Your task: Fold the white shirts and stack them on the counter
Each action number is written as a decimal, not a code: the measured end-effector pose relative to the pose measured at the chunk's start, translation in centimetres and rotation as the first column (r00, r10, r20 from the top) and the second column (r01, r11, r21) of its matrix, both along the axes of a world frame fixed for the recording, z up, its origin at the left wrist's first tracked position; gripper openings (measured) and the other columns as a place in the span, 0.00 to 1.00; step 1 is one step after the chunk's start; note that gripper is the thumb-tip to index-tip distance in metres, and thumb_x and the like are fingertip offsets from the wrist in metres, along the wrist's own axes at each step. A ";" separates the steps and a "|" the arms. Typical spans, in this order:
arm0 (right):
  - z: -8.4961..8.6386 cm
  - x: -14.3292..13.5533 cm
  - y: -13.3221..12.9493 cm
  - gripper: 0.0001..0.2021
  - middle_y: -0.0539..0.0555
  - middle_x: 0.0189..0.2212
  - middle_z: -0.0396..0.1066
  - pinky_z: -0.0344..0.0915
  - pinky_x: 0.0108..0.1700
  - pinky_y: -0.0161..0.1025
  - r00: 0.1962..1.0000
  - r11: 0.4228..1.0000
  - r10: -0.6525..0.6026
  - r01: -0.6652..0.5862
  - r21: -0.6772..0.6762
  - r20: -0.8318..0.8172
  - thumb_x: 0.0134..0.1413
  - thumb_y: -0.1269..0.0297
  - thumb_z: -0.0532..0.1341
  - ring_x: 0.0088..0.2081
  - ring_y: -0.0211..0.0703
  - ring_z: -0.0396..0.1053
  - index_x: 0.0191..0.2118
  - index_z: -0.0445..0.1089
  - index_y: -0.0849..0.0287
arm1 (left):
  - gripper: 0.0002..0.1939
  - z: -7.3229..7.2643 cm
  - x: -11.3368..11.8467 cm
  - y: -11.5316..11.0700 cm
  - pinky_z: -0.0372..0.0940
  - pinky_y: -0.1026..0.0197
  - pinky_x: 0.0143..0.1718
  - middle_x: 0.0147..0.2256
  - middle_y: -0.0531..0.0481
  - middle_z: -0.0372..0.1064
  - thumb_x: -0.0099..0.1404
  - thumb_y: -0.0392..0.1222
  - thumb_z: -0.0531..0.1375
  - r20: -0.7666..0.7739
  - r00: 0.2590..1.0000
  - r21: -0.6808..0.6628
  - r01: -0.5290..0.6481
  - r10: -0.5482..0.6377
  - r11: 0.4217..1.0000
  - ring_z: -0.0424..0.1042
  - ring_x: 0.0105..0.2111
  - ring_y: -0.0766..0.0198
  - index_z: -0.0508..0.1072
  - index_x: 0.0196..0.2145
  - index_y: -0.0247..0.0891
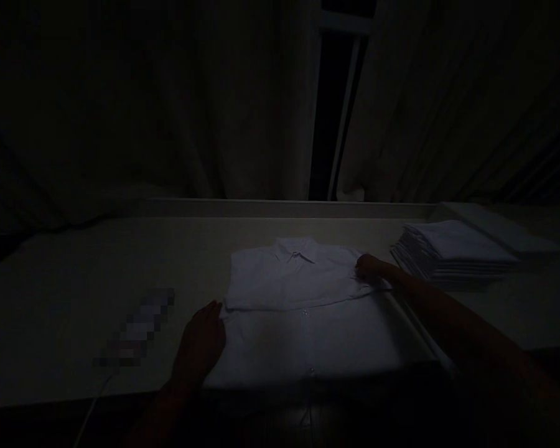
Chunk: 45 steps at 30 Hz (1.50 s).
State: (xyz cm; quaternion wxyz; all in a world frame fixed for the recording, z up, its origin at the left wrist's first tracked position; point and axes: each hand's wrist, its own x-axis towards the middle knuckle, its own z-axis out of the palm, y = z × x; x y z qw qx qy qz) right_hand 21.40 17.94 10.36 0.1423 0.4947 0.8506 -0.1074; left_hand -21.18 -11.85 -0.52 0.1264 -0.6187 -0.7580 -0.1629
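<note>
A white collared shirt (280, 280) lies on the pale table (196, 249), its collar toward the back and its lower part reaching the front edge. A fold runs across its middle, with buttons showing below it. At the shirt's left edge, by the end of the fold, my left hand (206, 330) touches the cloth, its fingertips dark and hard to make out. Over on the right side near the shoulder, my right hand (369, 267) has its fingers closed on the shirt.
Several folded white cloths (462, 242) are stacked at the right, beside a pale flat object (499, 227). A blurred-out object (142, 326) with a cord (93, 401) lies at the left. Dark curtains (242, 99) hang behind the table.
</note>
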 end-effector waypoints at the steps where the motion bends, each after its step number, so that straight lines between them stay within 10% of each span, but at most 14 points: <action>1: -0.1 -0.4 0.2 0.18 0.57 0.53 0.67 0.70 0.47 0.48 0.999 0.999 -0.020 0.021 -0.032 0.043 0.62 0.58 0.61 0.48 0.48 0.69 0.54 0.67 0.60 | 0.24 0.0 0.1 -0.1 0.59 0.48 0.60 0.57 0.36 0.64 0.66 0.41 0.48 0.020 1.000 0.014 -0.004 0.003 1.000 0.63 0.58 0.51 0.63 0.58 0.31; 11: 2.8 -4.5 -0.8 0.16 0.73 0.47 0.71 0.65 0.48 0.48 0.995 0.993 -0.034 0.022 0.113 0.099 0.56 0.70 0.61 0.49 0.59 0.71 0.49 0.71 0.72 | 0.10 2.5 1.5 -0.9 0.64 0.52 0.46 0.38 0.43 0.69 0.68 0.47 0.51 0.110 0.990 0.048 0.082 -0.087 0.995 0.69 0.42 0.54 0.67 0.35 0.41; 16: 0.5 -11.7 -10.0 0.20 0.61 0.59 0.65 0.58 0.58 0.41 0.971 0.961 0.202 -0.171 0.218 -0.127 0.65 0.62 0.54 0.58 0.47 0.63 0.61 0.63 0.58 | 0.14 2.1 1.2 -0.9 0.64 0.52 0.47 0.39 0.43 0.69 0.67 0.53 0.51 0.193 0.981 0.024 0.014 -0.018 1.000 0.69 0.42 0.55 0.67 0.36 0.40; 19: -2.9 -16.3 -17.3 0.24 0.61 0.62 0.61 0.54 0.62 0.52 0.820 0.893 0.437 -0.344 0.290 -0.371 0.63 0.53 0.55 0.61 0.54 0.59 0.61 0.62 0.58 | 0.24 1.6 0.5 -0.1 0.65 0.50 0.49 0.47 0.39 0.69 0.64 0.58 0.53 0.259 0.962 0.008 -0.091 0.086 0.996 0.69 0.47 0.52 0.67 0.49 0.37; 23: -5.8 -19.3 -22.3 0.29 0.59 0.65 0.55 0.48 0.65 0.55 0.753 0.893 0.444 -0.324 0.313 -0.486 0.64 0.47 0.51 0.65 0.55 0.52 0.66 0.53 0.54 | 0.31 2.5 0.1 1.9 0.63 0.47 0.52 0.54 0.37 0.65 0.63 0.57 0.53 0.167 0.985 -0.046 -0.027 0.034 0.999 0.66 0.52 0.48 0.62 0.57 0.35; 27: -5.9 -17.5 -19.7 0.29 0.60 0.67 0.50 0.44 0.66 0.56 0.817 0.943 0.290 -0.157 0.293 -0.498 0.65 0.48 0.49 0.67 0.55 0.47 0.67 0.52 0.56 | 0.25 3.7 0.5 3.3 0.64 0.51 0.49 0.53 0.39 0.65 0.66 0.51 0.48 0.116 0.993 -0.077 0.023 -0.014 0.997 0.67 0.50 0.52 0.62 0.56 0.36; 36: -4.9 -10.1 -12.5 0.23 0.65 0.61 0.60 0.51 0.61 0.55 0.951 0.965 0.118 -0.042 0.260 -0.285 0.68 0.53 0.48 0.62 0.57 0.56 0.59 0.64 0.60 | 0.13 2.5 -0.2 3.0 0.63 0.51 0.38 0.39 0.39 0.71 0.62 0.43 0.52 0.182 0.921 -0.068 -0.338 0.344 0.939 0.70 0.39 0.49 0.69 0.41 0.37; 45: -0.4 -26.3 -8.9 0.17 0.58 0.55 0.70 0.56 0.58 0.42 0.828 0.986 0.160 -0.154 0.057 -0.538 0.63 0.59 0.57 0.57 0.49 0.64 0.54 0.70 0.58 | 0.05 2.2 -0.1 2.3 0.62 0.56 0.38 0.35 0.47 0.67 0.62 0.40 0.52 0.356 0.900 0.069 -0.292 0.250 0.954 0.68 0.36 0.57 0.65 0.37 0.40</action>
